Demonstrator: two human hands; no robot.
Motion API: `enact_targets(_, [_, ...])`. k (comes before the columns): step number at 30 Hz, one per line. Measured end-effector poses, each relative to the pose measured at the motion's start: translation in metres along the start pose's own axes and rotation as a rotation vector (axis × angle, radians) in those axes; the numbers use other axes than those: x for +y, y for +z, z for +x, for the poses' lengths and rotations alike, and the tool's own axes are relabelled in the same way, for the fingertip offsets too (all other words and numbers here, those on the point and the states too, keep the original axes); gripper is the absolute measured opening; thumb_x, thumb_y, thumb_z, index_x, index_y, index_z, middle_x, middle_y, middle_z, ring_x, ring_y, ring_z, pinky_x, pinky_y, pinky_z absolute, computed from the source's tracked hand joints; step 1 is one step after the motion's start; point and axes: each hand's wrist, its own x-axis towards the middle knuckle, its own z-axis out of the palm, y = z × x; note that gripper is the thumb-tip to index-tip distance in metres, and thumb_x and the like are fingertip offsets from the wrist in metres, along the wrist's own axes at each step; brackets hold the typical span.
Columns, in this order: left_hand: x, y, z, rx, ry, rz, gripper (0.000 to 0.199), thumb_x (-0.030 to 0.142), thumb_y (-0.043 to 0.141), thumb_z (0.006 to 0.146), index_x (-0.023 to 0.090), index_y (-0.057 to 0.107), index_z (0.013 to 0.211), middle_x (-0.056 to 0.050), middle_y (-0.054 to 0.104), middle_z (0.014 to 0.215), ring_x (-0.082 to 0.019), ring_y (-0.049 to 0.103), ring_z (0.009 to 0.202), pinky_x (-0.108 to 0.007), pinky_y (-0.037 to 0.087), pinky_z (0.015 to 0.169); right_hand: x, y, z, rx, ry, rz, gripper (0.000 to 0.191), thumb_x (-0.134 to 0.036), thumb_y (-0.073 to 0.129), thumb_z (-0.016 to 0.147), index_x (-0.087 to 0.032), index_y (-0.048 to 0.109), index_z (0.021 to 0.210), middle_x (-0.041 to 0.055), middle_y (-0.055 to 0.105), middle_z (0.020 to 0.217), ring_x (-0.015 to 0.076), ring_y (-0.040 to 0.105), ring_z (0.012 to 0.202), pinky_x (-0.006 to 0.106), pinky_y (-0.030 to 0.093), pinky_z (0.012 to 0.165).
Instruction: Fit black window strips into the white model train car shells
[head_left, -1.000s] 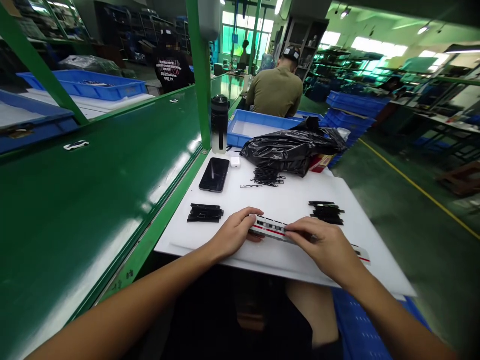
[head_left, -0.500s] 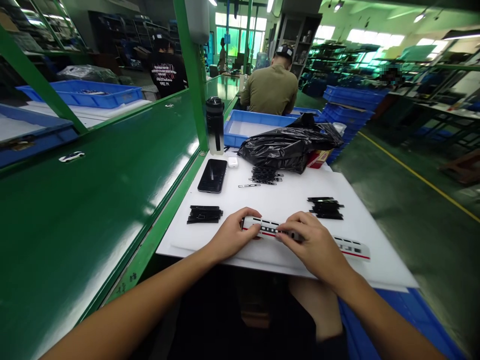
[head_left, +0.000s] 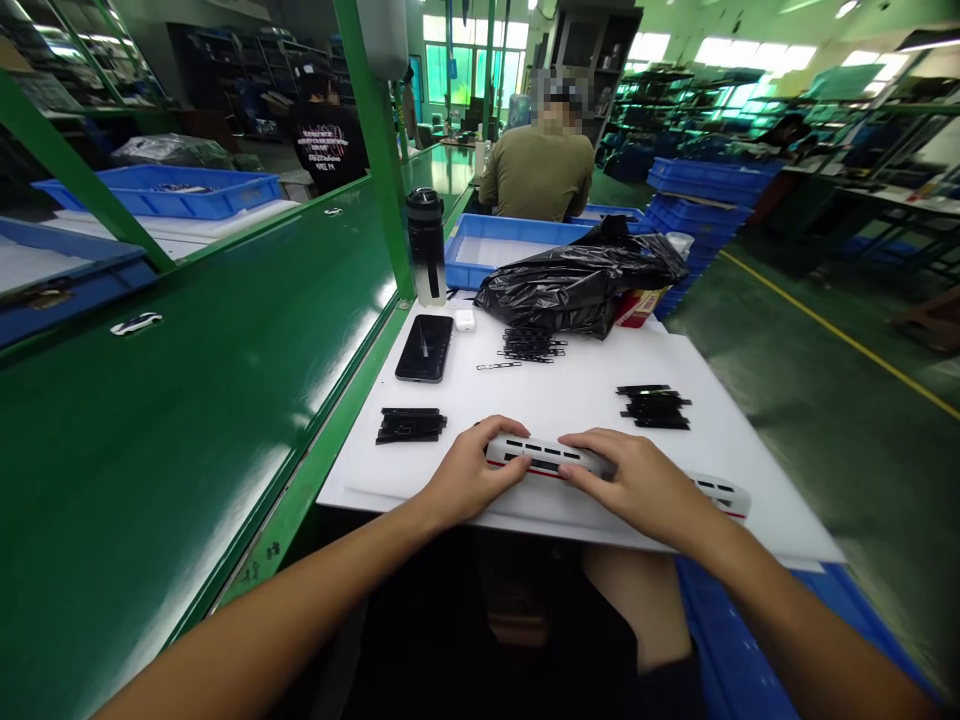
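A white toy carriage (head_left: 544, 458) with a red stripe was held between the left hand (head_left: 474, 473) and right hand (head_left: 637, 483), fingers curled over it, on a white board (head_left: 585, 370). Black strips (head_left: 411, 425) lay ahead of the left hand, a second pile (head_left: 652, 407) ahead of the right, and a second carriage (head_left: 724, 495) just beside it.

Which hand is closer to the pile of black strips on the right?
The right. The right hand sits just below the black strips, not touching them; the left hand lies farther off to their left.
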Motion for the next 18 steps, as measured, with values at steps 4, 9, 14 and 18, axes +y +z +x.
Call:
enact_targets(4, [0.000, -0.001, 0.000, -0.013, 0.038, -0.012, 0.023, 0.028, 0.066, 0.086, 0.022, 0.066, 0.108, -0.004, 0.069, 0.111, -0.023, 0.063, 0.104, -0.030, 0.047, 0.088, 0.007, -0.010, 0.001, -0.068, 0.043, -0.008, 0.033, -0.044, 0.064, 0.086, -0.029, 0.072, 0.114, 0.0024, 0.074, 0.113, 0.0257, 0.069, 0.101, 0.037, 0.055, 0.086])
enact_targets(9, [0.001, -0.004, 0.001, -0.033, 0.022, -0.055, 0.028, 0.028, 0.067, 0.085, 0.022, 0.065, 0.112, -0.005, 0.068, 0.115, -0.024, 0.062, 0.108, -0.032, 0.048, 0.092, 0.011, -0.005, 0.001, -0.049, -0.022, -0.026, 0.026, -0.040, 0.064, 0.086, -0.027, 0.067, 0.109, 0.0034, 0.072, 0.108, 0.0237, 0.067, 0.094, 0.035, 0.053, 0.080])
enact_targets(14, [-0.003, 0.000, 0.007, 0.026, -0.154, -0.317, 0.036, 0.043, 0.053, 0.094, 0.018, 0.060, 0.118, -0.010, 0.066, 0.111, -0.023, 0.069, 0.093, -0.034, 0.059, 0.075, 0.011, 0.001, 0.003, 0.137, -0.247, -0.240, 0.019, -0.025, 0.067, 0.081, -0.022, 0.058, 0.098, 0.0087, 0.065, 0.104, 0.0275, 0.061, 0.096, 0.040, 0.048, 0.084])
enact_targets(18, [-0.006, 0.001, 0.012, -0.077, -0.249, -0.404, 0.025, 0.036, 0.057, 0.091, 0.016, 0.060, 0.107, -0.007, 0.068, 0.098, -0.018, 0.072, 0.068, -0.032, 0.061, 0.063, 0.008, -0.009, 0.031, -0.020, -0.221, -0.162, 0.020, -0.040, 0.070, 0.082, -0.024, 0.061, 0.090, 0.0037, 0.067, 0.093, 0.0221, 0.062, 0.083, 0.033, 0.048, 0.074])
